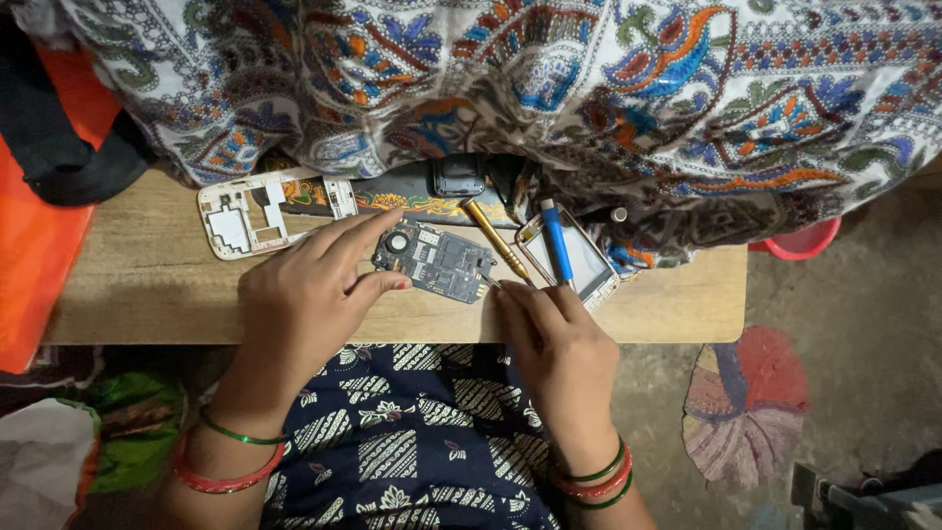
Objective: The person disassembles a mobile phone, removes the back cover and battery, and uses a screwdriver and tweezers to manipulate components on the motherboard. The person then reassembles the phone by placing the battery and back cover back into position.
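- Left hand (312, 294) lies flat on the worktop (147, 280), thumb and forefinger spread apart and pinching the near-left end of a dark circuit board (435, 261): the forefinger runs along its far edge and the thumb tip presses its near edge.
- That circuit board lies at the middle of the worktop, its long axis running left to right and tipped slightly, the right end a little nearer the person.
- Right hand (559, 344) sits just right of the board, fingers curled together around what looks like a thin metal tool (488, 282); only the fine tip shows, touching the board's right near corner. How firmly the fingers grip it I cannot tell.
- So the board lies between the two hands: the left one pins it from the left, and the right one comes at it from the right and near side.
- Just beyond the right hand a brass-coloured screwdriver (496, 238) and a blue-handled tool (556, 241) lie slanted, the blue one across a phone screen frame (581, 257).
- Farther left, a white phone chassis (257, 210) rests beside a dark ornamented strip (392, 196), under the edge of a patterned cloth (589, 88).
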